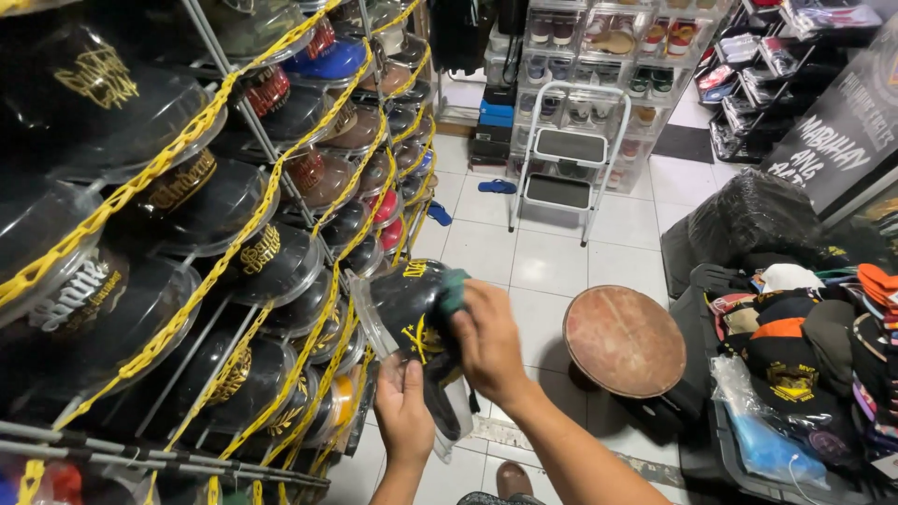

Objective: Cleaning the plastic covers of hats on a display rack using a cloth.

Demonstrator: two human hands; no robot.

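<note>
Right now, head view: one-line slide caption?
Both hands, left hand and right hand, hold a black cap beside a cap rack.

You stand on a floor of pale square tiles [552, 262]. To your left, a metal wire rack [234, 84] crossed by yellow plastic chains [224, 93] fills the wall. Ahead, a white folding step stool [566, 159] stands before stacked clear plastic boxes [599, 37]. Near you sits a round reddish-brown worn stool [625, 340]. On your right, a black plastic-wrapped bundle [758, 220] rests above a pile of mixed caps [804, 337].
</note>
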